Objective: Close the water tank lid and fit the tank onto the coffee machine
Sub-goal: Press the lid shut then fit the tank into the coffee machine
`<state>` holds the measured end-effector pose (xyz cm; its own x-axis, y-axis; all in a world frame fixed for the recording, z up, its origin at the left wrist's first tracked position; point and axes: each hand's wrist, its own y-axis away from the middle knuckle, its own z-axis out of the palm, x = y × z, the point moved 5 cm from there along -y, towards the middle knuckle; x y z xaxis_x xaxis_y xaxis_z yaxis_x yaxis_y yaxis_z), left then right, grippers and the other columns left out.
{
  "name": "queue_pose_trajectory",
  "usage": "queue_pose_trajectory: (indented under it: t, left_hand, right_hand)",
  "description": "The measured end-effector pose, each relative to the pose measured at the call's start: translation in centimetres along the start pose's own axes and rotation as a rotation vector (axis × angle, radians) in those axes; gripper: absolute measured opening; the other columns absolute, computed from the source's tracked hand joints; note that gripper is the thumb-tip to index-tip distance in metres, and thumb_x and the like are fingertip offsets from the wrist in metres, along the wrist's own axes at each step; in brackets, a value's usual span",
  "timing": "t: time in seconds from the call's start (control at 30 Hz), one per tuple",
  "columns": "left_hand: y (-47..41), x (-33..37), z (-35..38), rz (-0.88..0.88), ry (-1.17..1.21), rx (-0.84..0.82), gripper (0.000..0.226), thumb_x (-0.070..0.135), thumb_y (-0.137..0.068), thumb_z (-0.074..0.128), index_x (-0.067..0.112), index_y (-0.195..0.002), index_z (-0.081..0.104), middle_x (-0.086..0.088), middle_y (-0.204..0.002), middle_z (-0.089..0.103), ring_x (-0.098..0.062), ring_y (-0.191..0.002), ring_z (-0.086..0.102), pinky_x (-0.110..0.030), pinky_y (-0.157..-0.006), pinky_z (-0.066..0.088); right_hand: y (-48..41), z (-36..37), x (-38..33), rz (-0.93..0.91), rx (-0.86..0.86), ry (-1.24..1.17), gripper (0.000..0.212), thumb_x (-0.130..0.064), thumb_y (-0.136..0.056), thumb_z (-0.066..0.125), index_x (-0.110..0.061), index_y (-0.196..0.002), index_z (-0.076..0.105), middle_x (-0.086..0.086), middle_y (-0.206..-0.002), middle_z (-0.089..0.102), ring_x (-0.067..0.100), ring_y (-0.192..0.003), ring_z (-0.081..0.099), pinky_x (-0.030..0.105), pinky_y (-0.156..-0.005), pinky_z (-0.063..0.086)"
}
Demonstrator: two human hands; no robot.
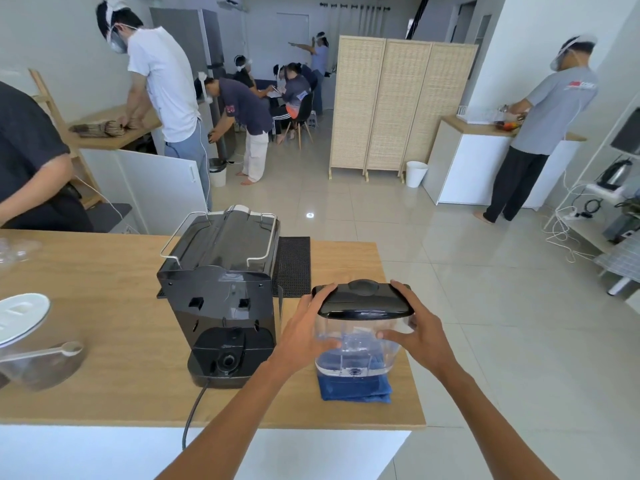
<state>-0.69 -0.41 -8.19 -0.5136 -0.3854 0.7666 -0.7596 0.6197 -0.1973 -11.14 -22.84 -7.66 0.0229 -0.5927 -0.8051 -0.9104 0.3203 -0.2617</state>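
A clear plastic water tank (356,348) with some water in it stands on a folded blue cloth (355,389) at the right end of the wooden counter. Its black lid (365,301) lies down on top of it. My left hand (304,332) grips the tank's left side, fingers reaching the lid's edge. My right hand (415,329) holds the right side, thumb on the tank wall and fingers over the lid. The black coffee machine (221,299) stands to the left with its back toward me, the tank dock bare.
The machine's power cord (194,410) hangs over the counter's (104,341) front edge. A black ribbed mat (294,265) lies behind the machine. A container with a white lid (20,317) and a scoop (52,351) stands at the left. A person's arm leans in at far left.
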Motion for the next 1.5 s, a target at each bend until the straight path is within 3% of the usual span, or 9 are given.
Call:
queue_pose_trajectory:
  t: [0.2,0.4,0.57,0.8,1.0,1.2,1.33,1.4,1.5]
  left_hand:
    - [0.1,0.5,-0.2,-0.007,0.068,0.024,0.101,0.037,-0.073,0.087,0.06,-0.146,0.02,0.005,-0.138,0.044,-0.012,-0.104,0.052,-0.026,-0.091,0.045]
    - [0.5,1.3,-1.7,0.027,0.094,0.033,0.102,0.021,-0.076,0.088,0.057,-0.147,0.024,0.007,-0.145,0.041,0.004,-0.124,0.044,0.0,-0.095,0.032]
    - [2.5,3.5,-5.7,0.07,0.155,0.147,0.101,0.015,-0.076,0.087,0.053,-0.15,0.029,0.025,-0.149,0.039,0.013,-0.133,0.039,-0.019,-0.108,0.039]
    - [7.2,4.5,-11.4,0.066,0.143,0.292,0.098,0.02,-0.08,0.084,0.054,-0.15,0.024,0.053,-0.14,0.029,0.026,-0.129,0.033,0.004,-0.096,0.03]
    - [10.3,2.9,-16.3,0.017,0.14,0.34,0.099,0.017,-0.081,0.083,0.052,-0.152,0.024,0.053,-0.141,0.035,0.019,-0.132,0.04,-0.001,-0.104,0.03]
    - [11.9,-0.9,-20.2,-0.012,0.114,0.344,0.1,0.018,-0.082,0.083,0.051,-0.154,0.021,0.01,-0.109,0.068,-0.023,-0.092,0.065,-0.016,-0.09,0.043]
    - [12.1,-3.2,-21.8,0.003,0.157,0.364,0.102,0.021,-0.082,0.083,0.045,-0.157,0.019,0.023,-0.14,0.057,0.0,-0.117,0.059,-0.021,-0.104,0.046]
    - [12.0,-4.5,-22.5,-0.001,0.163,0.357,0.101,0.026,-0.083,0.082,0.045,-0.158,0.016,0.021,-0.127,0.057,-0.005,-0.115,0.054,-0.034,-0.102,0.05]
    - [11.8,-5.8,-22.8,-0.017,0.141,0.361,0.1,0.028,-0.084,0.081,0.047,-0.157,0.016,0.039,-0.126,0.052,0.004,-0.114,0.051,-0.019,-0.1,0.046]
  right_hand:
    - [0.7,0.3,-0.7,-0.041,0.092,-0.027,0.093,-0.05,-0.068,0.085,-0.039,-0.15,0.044,-0.036,-0.128,0.055,0.052,-0.105,0.056,0.055,-0.089,0.057]
    - [1.4,-0.2,-3.6,-0.083,0.148,0.006,0.09,-0.035,-0.07,0.091,-0.04,-0.148,0.046,-0.037,-0.123,0.06,0.033,-0.101,0.064,0.045,-0.084,0.06]
    - [1.3,-1.5,-8.3,-0.126,0.142,-0.021,0.093,-0.032,-0.068,0.091,-0.035,-0.149,0.046,-0.045,-0.124,0.058,-0.004,-0.113,0.062,0.021,-0.092,0.056]
    - [2.2,0.6,-14.8,-0.176,0.154,-0.117,0.091,-0.027,-0.068,0.093,-0.042,-0.146,0.048,0.007,-0.115,0.067,0.03,-0.103,0.062,0.032,-0.091,0.057]
    - [2.4,6.1,-18.1,-0.173,0.103,-0.241,0.093,-0.014,-0.071,0.091,-0.033,-0.15,0.047,-0.019,-0.137,0.062,0.0,-0.12,0.061,0.008,-0.1,0.045]
    - [1.9,12.1,-20.2,-0.16,0.092,-0.277,0.097,-0.021,-0.07,0.092,-0.037,-0.152,0.043,-0.016,-0.152,0.053,0.005,-0.134,0.057,0.023,-0.109,0.047]
    - [1.2,14.9,-20.9,-0.122,0.085,-0.248,0.098,-0.024,-0.072,0.092,-0.049,-0.15,0.039,-0.021,-0.148,0.056,0.008,-0.132,0.059,0.043,-0.112,0.048]
    - [1.1,16.1,-21.2,-0.101,0.088,-0.213,0.098,-0.026,-0.073,0.091,-0.05,-0.151,0.036,-0.018,-0.147,0.058,0.009,-0.129,0.061,0.045,-0.11,0.049]
    - [1.1,17.4,-21.1,-0.078,0.116,-0.188,0.099,-0.022,-0.074,0.09,-0.045,-0.154,0.035,-0.017,-0.147,0.058,0.006,-0.129,0.06,0.041,-0.112,0.048]
